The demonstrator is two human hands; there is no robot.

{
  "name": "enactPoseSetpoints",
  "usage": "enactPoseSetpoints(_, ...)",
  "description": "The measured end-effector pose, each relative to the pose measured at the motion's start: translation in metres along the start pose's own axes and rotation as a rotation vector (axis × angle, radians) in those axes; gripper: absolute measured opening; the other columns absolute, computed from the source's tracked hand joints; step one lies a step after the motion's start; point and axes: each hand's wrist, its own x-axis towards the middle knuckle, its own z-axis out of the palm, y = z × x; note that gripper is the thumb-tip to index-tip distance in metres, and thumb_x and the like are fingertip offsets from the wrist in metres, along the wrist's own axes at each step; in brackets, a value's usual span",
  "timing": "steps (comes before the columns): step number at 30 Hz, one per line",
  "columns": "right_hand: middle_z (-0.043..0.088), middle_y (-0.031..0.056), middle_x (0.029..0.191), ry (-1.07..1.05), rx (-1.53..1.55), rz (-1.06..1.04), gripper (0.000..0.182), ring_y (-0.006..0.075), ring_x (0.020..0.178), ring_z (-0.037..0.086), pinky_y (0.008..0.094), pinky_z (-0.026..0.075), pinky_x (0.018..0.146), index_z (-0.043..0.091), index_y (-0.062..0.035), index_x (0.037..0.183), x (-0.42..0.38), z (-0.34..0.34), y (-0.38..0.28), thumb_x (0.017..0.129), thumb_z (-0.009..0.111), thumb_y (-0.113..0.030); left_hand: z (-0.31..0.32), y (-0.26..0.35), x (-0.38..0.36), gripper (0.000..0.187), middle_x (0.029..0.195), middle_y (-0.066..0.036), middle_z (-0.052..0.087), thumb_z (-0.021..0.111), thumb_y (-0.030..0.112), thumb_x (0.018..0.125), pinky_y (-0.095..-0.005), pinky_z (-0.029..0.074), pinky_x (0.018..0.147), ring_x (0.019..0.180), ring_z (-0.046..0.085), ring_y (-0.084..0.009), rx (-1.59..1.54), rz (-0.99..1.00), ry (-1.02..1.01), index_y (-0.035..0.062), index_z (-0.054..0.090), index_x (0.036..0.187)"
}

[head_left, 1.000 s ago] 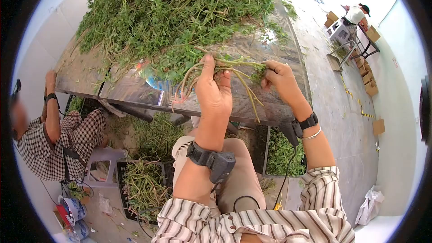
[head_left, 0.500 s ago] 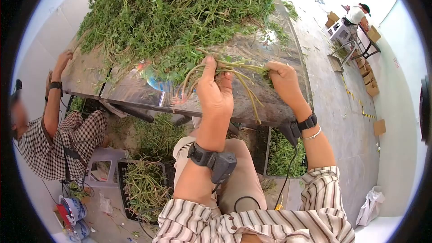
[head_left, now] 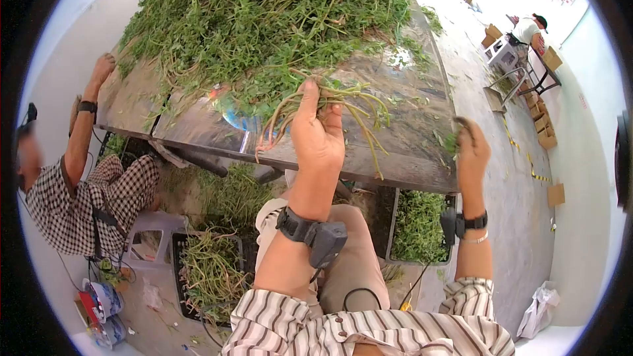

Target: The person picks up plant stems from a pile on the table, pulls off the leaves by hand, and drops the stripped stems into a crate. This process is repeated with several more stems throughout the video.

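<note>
My left hand is closed on a bunch of thin plant stems just above the table's near edge. The stems fan out on both sides of the fingers, and their cut ends are nearly leafless. Off to the right, my right hand is held at the table's right edge with its fingers apart. A few green leaves are beside its fingertips, seemingly loose from them. Beyond both hands, a large heap of leafy green plants covers the back of the table.
Below the table's right corner is a crate of leafy tops. A black crate of stems stands at lower left, near a stool. One person sits at left; another works far right. More greens lie under the table.
My right hand has moved right and down, away from the bunch, and its fingers have opened beside some leaves. My left hand keeps the stems in nearly the same place.
</note>
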Motion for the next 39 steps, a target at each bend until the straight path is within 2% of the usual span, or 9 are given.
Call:
enactPoseSetpoints(5, 0.062, 0.0039, 0.085, 0.189, -0.147, 0.088, 0.023, 0.0101, 0.072, 0.053, 0.0253, 0.044, 0.068, 0.060, -0.0012, 0.103, -0.038, -0.057, 0.050, 0.086, 0.045, -0.003, -0.001, -0.004, -0.001, 0.017, 0.081, 0.000, 0.060, 0.062, 0.019, 0.085, -0.0226, 0.047, 0.056, 0.064, 0.055, -0.0099, -0.009, 0.007, -0.001, 0.0077, 0.058, 0.097)
enactPoseSetpoints(9, 0.060, 0.0062, 0.088, 0.035, -0.104, 0.217, 0.026, 0.0110, 0.069, 0.053, 0.0258, 0.044, 0.065, 0.057, -0.0011, 0.108, -0.078, -0.077, 0.119, 0.084, 0.045, -0.003, -0.005, -0.007, 0.001, 0.016, 0.083, 0.000, 0.060, 0.061, 0.018, 0.086, -0.0224, 0.047, 0.058, 0.065, 0.055, -0.0093, 0.000, 0.013, 0.003, 0.0079, 0.058, 0.098)
enactPoseSetpoints(11, 0.058, 0.0095, 0.094, 0.063, -0.478, 0.076, 0.031, 0.0136, 0.066, 0.053, 0.0273, 0.044, 0.063, 0.053, -0.0012, 0.112, -0.094, -0.079, 0.139, 0.082, 0.045, -0.001, -0.007, -0.006, 0.000, 0.016, 0.083, 0.000, 0.060, 0.061, 0.017, 0.086, -0.0223, 0.048, 0.058, 0.066, 0.055, -0.0091, 0.020, 0.026, -0.019, 0.0081, 0.058, 0.099)
enactPoseSetpoints(16, 0.056, 0.0125, 0.100, 0.046, -0.188, 0.198, 0.031, 0.0192, 0.073, 0.055, 0.0288, 0.044, 0.067, 0.053, -0.0016, 0.111, -0.087, -0.067, 0.075, 0.082, 0.046, 0.000, -0.007, 0.005, 0.001, 0.016, 0.085, 0.000, 0.061, 0.061, 0.016, 0.085, -0.0211, 0.048, 0.057, 0.069, 0.056, -0.0089, 0.138, 0.130, 0.004, 0.0077, 0.058, 0.099)
enactPoseSetpoints(18, 0.058, 0.0126, 0.092, 0.037, -0.224, -0.128, 0.024, 0.0210, 0.072, 0.054, 0.0283, 0.043, 0.067, 0.056, -0.0002, 0.105, -0.076, -0.060, 0.065, 0.083, 0.047, -0.001, -0.001, 0.015, -0.001, 0.015, 0.083, -0.001, 0.061, 0.061, 0.016, 0.085, -0.0221, 0.048, 0.058, 0.067, 0.056, -0.0096, 0.170, 0.178, -0.005, 0.0064, 0.059, 0.097)
enactPoseSetpoints(23, 0.057, 0.0130, 0.082, 0.010, -0.067, -0.244, 0.017, 0.0238, 0.071, 0.054, 0.0297, 0.043, 0.067, 0.058, 0.0015, 0.097, -0.053, -0.027, 0.036, 0.084, 0.048, -0.002, -0.004, 0.066, -0.021, 0.019, 0.086, -0.002, 0.061, 0.061, 0.017, 0.085, -0.0220, 0.048, 0.061, 0.070, 0.056, -0.0105, 0.350, 0.386, -0.087, 0.0042, 0.061, 0.100)
enactPoseSetpoints(27, 0.057, 0.0149, 0.082, 0.002, -0.075, -0.296, 0.015, 0.0294, 0.073, 0.056, 0.0315, 0.044, 0.067, 0.058, 0.0013, 0.094, -0.040, 0.002, 0.052, 0.083, 0.050, -0.004, -0.042, 0.132, -0.050, 0.023, 0.099, -0.004, 0.058, 0.060, 0.018, 0.086, -0.0244, 0.047, 0.069, 0.080, 0.054, -0.0101, 0.649, 0.570, 0.099, 0.0036, 0.060, 0.104)
enactPoseSetpoints(35, 0.059, 0.0110, 0.084, 0.065, -0.153, -0.277, 0.014, 0.0310, 0.073, 0.057, 0.0337, 0.046, 0.065, 0.061, -0.0038, 0.092, -0.040, 0.012, 0.058, 0.083, 0.052, -0.010, -0.201, 0.254, -0.156, 0.018, 0.086, 0.001, 0.056, 0.057, 0.020, 0.087, -0.0249, 0.042, 0.062, 0.071, 0.051, -0.0092, 1.128, 0.769, 0.579, 0.0051, 0.058, 0.097)
enactPoseSetpoints(39, 0.059, 0.0096, 0.083, 0.084, -0.206, -0.293, 0.014, 0.0297, 0.072, 0.057, 0.0331, 0.046, 0.065, 0.062, -0.0053, 0.091, -0.043, 0.010, 0.051, 0.083, 0.052, -0.010, -0.296, 0.285, -0.217, 0.020, 0.081, -0.001, 0.055, 0.059, 0.020, 0.085, -0.0284, 0.042, 0.054, 0.063, 0.050, -0.0107, 1.390, 0.430, 0.831, 0.0019, 0.056, 0.092)
